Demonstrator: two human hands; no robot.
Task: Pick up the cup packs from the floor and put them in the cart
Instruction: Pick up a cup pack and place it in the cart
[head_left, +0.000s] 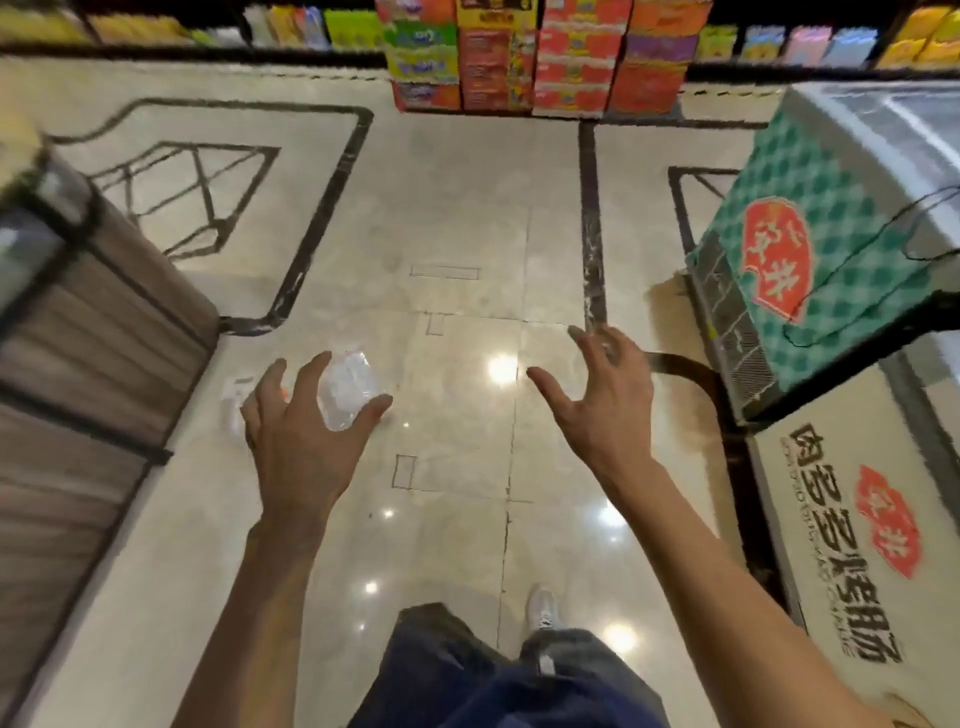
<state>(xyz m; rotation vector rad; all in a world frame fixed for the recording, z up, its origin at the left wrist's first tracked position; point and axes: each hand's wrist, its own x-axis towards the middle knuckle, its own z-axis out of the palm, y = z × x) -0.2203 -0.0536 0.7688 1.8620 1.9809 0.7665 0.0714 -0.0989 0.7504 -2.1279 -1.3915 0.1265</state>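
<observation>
A clear plastic cup pack (347, 388) sits between the thumb and forefinger of my left hand (301, 441), above the shiny floor. The fingers curl round its sides. A white bit with an orange spot (235, 396) pokes out past the little finger; whether it belongs to the same pack is too blurred to tell. My right hand (610, 402) is stretched out to the right, fingers spread, holding nothing. No cart shows in this view.
A brown slatted shelf unit (93, 332) stands along the left. A chest freezer with a green checked side (810, 249) juts in from the right. Stacked colourful cartons (540, 57) stand at the far end of the tiled floor (467, 218). My legs and a shoe (543, 608) are below.
</observation>
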